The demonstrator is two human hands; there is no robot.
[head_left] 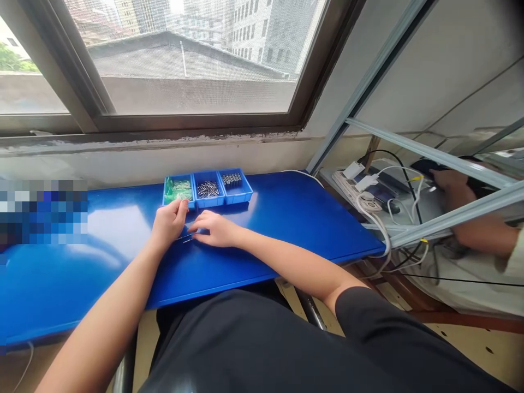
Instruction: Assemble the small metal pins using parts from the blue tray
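Note:
My left hand is closed, its thumb pressed against the fingers, in front of the left compartment. Whatever it holds is hidden by the fingers. Just to its right, my right hand is low over the tabletop, with bent fingers and a gap between thumb and fingertips. Thin silvery pieces show by those fingertips, too small to name. Behind the hands stand three joined blue bins: one with green and clear plastic bits, one with dark, shiny slim metal parts, one with small silvery round parts.
The blue table runs along the wall below a window. At right, a metal frame borders a shelf with a power strip and white cables. Another person's arm reaches in there. The far left is blurred out.

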